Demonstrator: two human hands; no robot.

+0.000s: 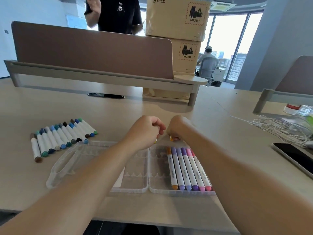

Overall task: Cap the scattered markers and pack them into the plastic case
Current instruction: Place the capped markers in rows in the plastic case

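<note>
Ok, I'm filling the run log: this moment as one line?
left hand grips yellow piece | right hand grips orange piece | case open, packed markers in right half | loose markers in row left of case

Our left forearm (84,180) and right forearm (237,167) show bare along their whole visible length; our left hand (144,133) and right hand (180,128) are bare too.

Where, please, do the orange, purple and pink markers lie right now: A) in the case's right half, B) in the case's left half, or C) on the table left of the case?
A: the orange, purple and pink markers lie side by side in the right half of the open plastic case.
</note>
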